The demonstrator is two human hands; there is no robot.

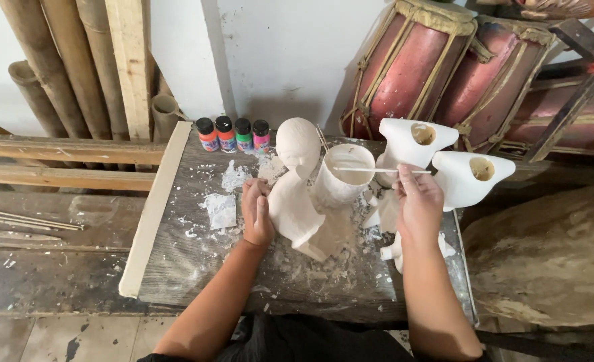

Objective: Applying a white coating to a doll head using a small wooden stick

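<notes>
Head view:

1. The left hand (257,213) is wrapped around the shoulder of a white bust figure (297,184), its fingers closed on it, steadying it upright near the middle of the tabletop (183,261).
2. The right hand (417,201) has its fingers pinched on a thin brush (377,170), which lies level across the mouth of a white cup (342,173) standing just beside the bust, on its right. The brush tip reaches over the cup, so I judge it is being loaded or wiped, not applied.
3. Done, as far as it shows: the bust looks evenly pale from head to base, which reads as a plain white coat or bare material; I cannot tell which. White flecks and smears lie around its foot.
4. Left, by my reading: no colour is on the bust. The four small paint bottles (234,134) (orange, red, green, pink) stand capped in a row at the far edge, well apart from both hands.
5. Two white hollow pieces (444,164) with round openings stand behind the right hand, equally uncoloured.
6. Red drums (444,74) and bamboo poles (62,60) lean by the wall behind.
</notes>
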